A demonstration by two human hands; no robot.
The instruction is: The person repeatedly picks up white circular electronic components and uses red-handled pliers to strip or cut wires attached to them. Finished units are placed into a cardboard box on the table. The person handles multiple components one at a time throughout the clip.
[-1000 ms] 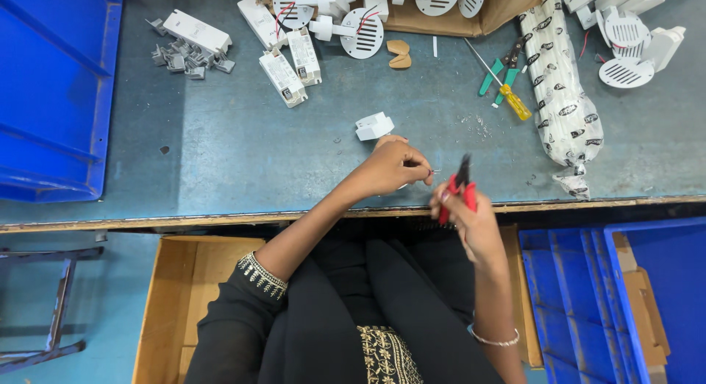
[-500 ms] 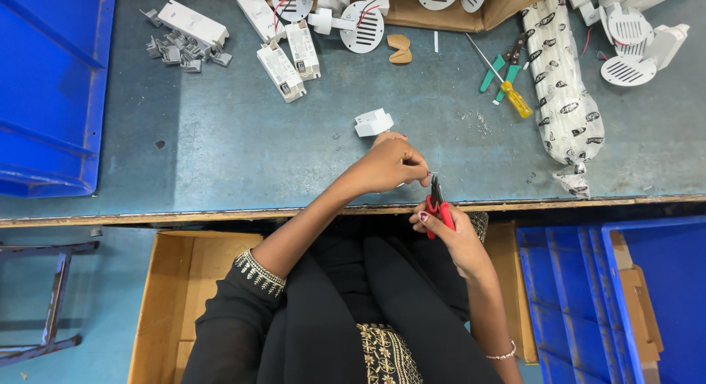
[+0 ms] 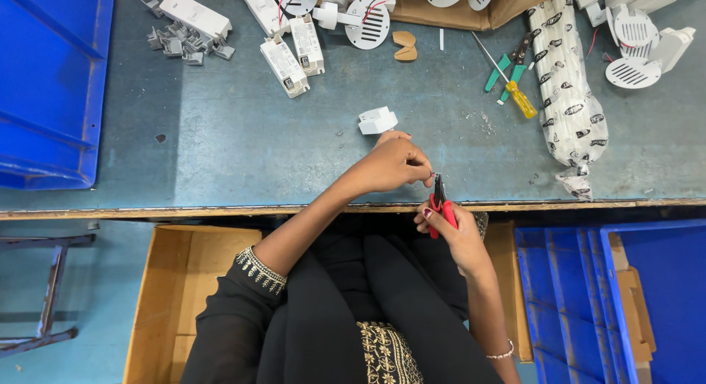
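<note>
Left hand (image 3: pixel 393 162) over the front edge of the bench (image 3: pixel 220 148), fingers closed in a pinch on something very small at the fingertips, too small to tell what. Right hand (image 3: pixel 460 233) just below and to the right, wrapped tight around the red handles of the pliers (image 3: pixel 439 201). Pliers upright, dark nose pointing up and meeting the pinched fingertips of the left hand; not possible to tell how far the nose is open.

Just beyond the left hand, a small white block (image 3: pixel 377 121) lying on the bench, near but not touching. Further back, two white boxes (image 3: pixel 296 53) side by side with wires, and round white grilles (image 3: pixel 368 21) beside a cardboard tray (image 3: pixel 456 12). At the back left – a heap of small grey clips (image 3: pixel 184 44) with one more long white box. To the right of the middle, a screwdriver (image 3: pixel 507 79) with yellow handle lying across a tool with green handles (image 3: pixel 504 68). Next to these, a long bag (image 3: pixel 570 90) with dark print, lying from the back towards the front edge. More white grilles in the far right corner.

Blue bin (image 3: pixel 51 82) on the left of the bench, another blue bin (image 3: pixel 610 296) low on the right – beside the knee. Open carton (image 3: pixel 158 303) on the floor under the left arm.
</note>
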